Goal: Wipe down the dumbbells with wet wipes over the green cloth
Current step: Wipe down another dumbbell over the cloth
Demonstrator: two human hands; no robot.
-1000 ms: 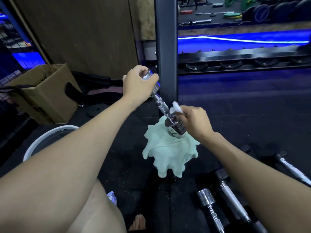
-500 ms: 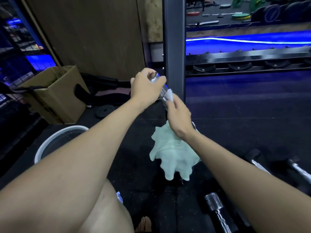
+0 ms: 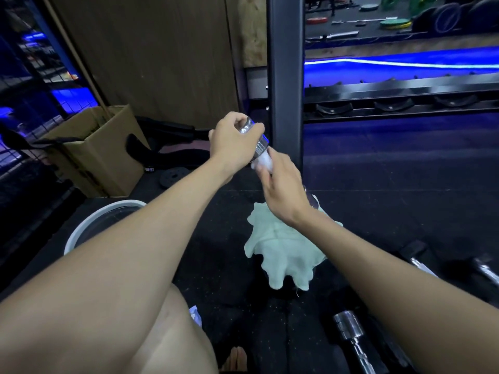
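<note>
Black rubber floor (image 3: 405,190) spreads under everything, with a dark steel rack post (image 3: 285,76) rising at the far side and a wooden wall panel (image 3: 151,55) to its left. Next in size, a cardboard box (image 3: 97,152) stands open at the left, and a white-rimmed bucket (image 3: 108,220) sits nearer, partly hidden by the left forearm. A pale green cloth (image 3: 280,249) lies crumpled on the floor at the centre. More chrome dumbbells (image 3: 351,336) lie on the floor at the lower right. Over the cloth, a chrome dumbbell (image 3: 260,143) is held tilted, its upper end gripped in the left hand (image 3: 232,140), fingers curled round it. The right hand (image 3: 283,187) closes on the bar just below, pinching a white wet wipe (image 3: 263,160) against the metal. The dumbbell's lower end is hidden behind the right wrist, down at the cloth's far edge.
</note>
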